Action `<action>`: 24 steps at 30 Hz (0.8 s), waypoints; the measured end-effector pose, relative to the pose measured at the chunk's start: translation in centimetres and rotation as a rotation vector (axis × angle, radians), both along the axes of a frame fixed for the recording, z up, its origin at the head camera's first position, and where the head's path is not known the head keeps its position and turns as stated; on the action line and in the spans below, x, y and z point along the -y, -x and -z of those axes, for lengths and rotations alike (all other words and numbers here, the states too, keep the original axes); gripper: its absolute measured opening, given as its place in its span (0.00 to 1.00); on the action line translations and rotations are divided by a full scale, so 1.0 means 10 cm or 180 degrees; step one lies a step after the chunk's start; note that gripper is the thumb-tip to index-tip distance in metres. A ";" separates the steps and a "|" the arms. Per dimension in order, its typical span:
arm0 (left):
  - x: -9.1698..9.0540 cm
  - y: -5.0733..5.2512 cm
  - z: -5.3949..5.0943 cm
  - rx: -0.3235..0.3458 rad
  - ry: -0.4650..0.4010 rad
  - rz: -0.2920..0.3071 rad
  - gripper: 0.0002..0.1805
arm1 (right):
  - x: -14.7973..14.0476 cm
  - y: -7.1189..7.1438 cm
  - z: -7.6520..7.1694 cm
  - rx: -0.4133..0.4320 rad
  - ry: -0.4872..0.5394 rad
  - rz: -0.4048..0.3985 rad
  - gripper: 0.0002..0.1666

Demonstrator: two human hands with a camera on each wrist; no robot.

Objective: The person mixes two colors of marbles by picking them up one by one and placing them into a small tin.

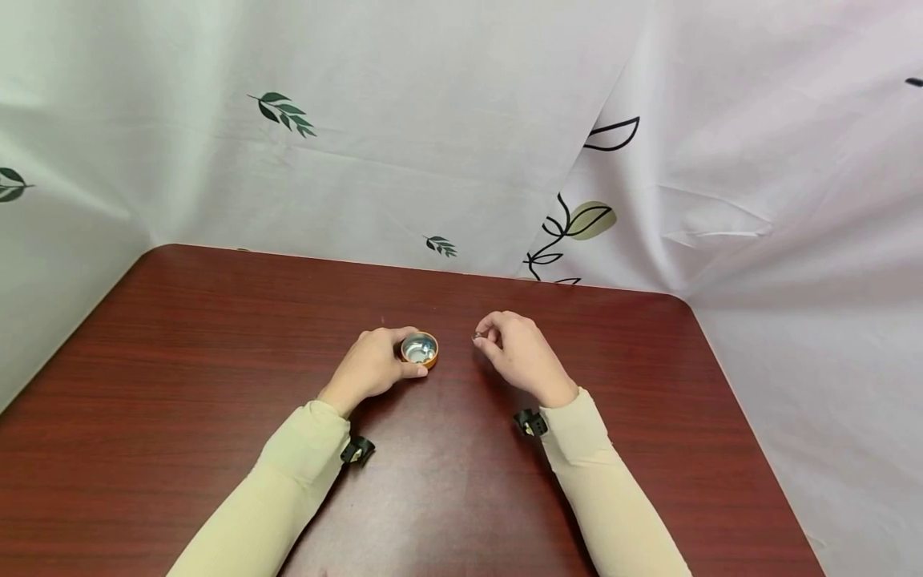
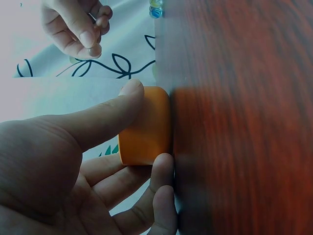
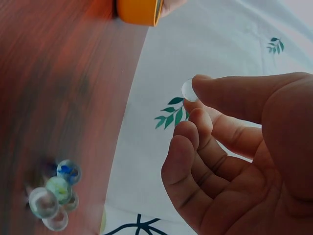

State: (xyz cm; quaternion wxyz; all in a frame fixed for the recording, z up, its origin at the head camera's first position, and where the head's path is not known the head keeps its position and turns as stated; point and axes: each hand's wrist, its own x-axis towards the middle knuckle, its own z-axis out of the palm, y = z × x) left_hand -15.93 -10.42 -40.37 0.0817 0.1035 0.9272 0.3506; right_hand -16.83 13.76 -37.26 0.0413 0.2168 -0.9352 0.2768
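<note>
A small round cup (image 1: 420, 349), orange outside and shiny inside, stands on the table; some glassy shapes show inside it, too small to tell apart. My left hand (image 1: 372, 362) grips it from the left, thumb on one side of the orange wall (image 2: 146, 127) and fingers on the other. To the right of the cup, my right hand (image 1: 521, 353) is raised above the table and pinches a clear marble (image 3: 189, 90) between thumb and index finger. Several marbles (image 3: 58, 190), clear, blue and greenish, lie grouped on the table in the right wrist view; the head view does not show them.
The reddish-brown wooden table (image 1: 238, 336) has rounded back corners. White cloth (image 1: 404, 144) with leaf patterns hangs behind it and at both sides. A small black device is strapped at the left wrist (image 1: 356, 451) and another at the right wrist (image 1: 530, 423).
</note>
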 end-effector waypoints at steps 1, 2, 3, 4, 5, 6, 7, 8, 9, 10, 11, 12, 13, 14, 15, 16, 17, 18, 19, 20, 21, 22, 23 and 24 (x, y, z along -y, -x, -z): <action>0.00 0.00 0.00 -0.0013 0.0000 -0.0002 0.32 | 0.01 0.00 0.00 -0.0002 0.0003 -0.0011 0.02; 0.00 0.00 0.00 -0.0024 0.0001 -0.0002 0.32 | 0.02 0.00 0.01 -0.0002 0.0003 -0.0020 0.02; 0.00 0.00 0.00 -0.0036 0.0004 -0.0003 0.32 | 0.03 0.00 0.01 0.0000 0.0001 -0.0028 0.02; 0.00 0.01 0.01 -0.0045 0.0005 -0.0003 0.32 | 0.04 -0.01 0.01 0.0005 0.0000 -0.0035 0.02; 0.00 0.01 0.01 -0.0055 0.0008 -0.0001 0.32 | 0.05 -0.01 0.00 0.0012 -0.0001 -0.0040 0.02; 0.00 0.01 0.01 -0.0060 0.0008 -0.0001 0.32 | 0.05 -0.01 0.01 0.0016 -0.0003 -0.0044 0.02; 0.00 0.01 0.01 -0.0058 0.0004 0.0000 0.32 | 0.06 -0.01 0.01 0.0024 -0.0002 -0.0045 0.02; 0.00 0.00 0.01 -0.0054 -0.0003 0.0002 0.32 | 0.07 -0.02 0.00 0.0032 0.0001 -0.0041 0.02; 0.00 0.00 0.01 -0.0048 -0.0011 0.0004 0.32 | 0.09 -0.02 0.00 0.0036 0.0000 -0.0040 0.02; 0.00 0.01 0.01 -0.0042 -0.0020 0.0008 0.32 | 0.10 -0.02 0.00 0.0041 0.0003 -0.0038 0.02; 0.00 0.01 0.01 -0.0038 -0.0027 0.0008 0.32 | 0.11 -0.02 0.00 0.0047 0.0005 -0.0040 0.02; 0.00 0.01 0.01 -0.0034 -0.0032 0.0010 0.32 | 0.12 -0.02 0.00 0.0054 0.0009 -0.0043 0.02; 0.00 0.01 0.01 -0.0034 -0.0031 0.0012 0.32 | 0.13 -0.03 0.00 0.0064 0.0009 -0.0042 0.02; 0.00 0.01 0.01 -0.0037 -0.0027 0.0013 0.32 | 0.14 -0.03 0.00 0.0070 0.0010 -0.0046 0.02; 0.00 0.01 0.01 -0.0037 -0.0023 0.0017 0.32 | 0.15 -0.03 0.00 0.0071 0.0009 -0.0054 0.02; 0.00 0.01 0.01 -0.0037 -0.0021 0.0017 0.31 | 0.16 -0.03 0.00 0.0071 0.0012 -0.0061 0.02; 0.00 0.01 0.01 -0.0034 -0.0017 0.0017 0.31 | 0.17 -0.04 0.00 0.0066 0.0013 -0.0070 0.02; 0.00 0.01 0.01 -0.0033 -0.0015 0.0018 0.31 | 0.18 -0.04 0.01 0.0054 0.0015 -0.0081 0.02; 0.00 0.01 0.01 -0.0028 -0.0016 0.0014 0.32 | 0.19 -0.04 0.01 0.0043 0.0009 -0.0090 0.02; 0.00 0.01 0.01 -0.0024 -0.0019 0.0014 0.32 | 0.20 -0.04 0.01 0.0033 0.0006 -0.0099 0.02; 0.00 0.01 0.01 -0.0017 -0.0023 0.0014 0.32 | 0.21 -0.04 0.02 0.0023 0.0002 -0.0108 0.02; 0.00 0.01 0.01 -0.0011 -0.0022 0.0012 0.32 | 0.23 -0.04 0.02 0.0014 0.0003 -0.0119 0.02; 0.00 0.01 0.01 -0.0013 -0.0020 0.0014 0.32 | 0.24 -0.04 0.02 0.0011 -0.0001 -0.0128 0.02; 0.00 0.01 0.01 -0.0015 -0.0015 0.0014 0.32 | 0.25 -0.04 0.03 0.0006 0.0000 -0.0139 0.02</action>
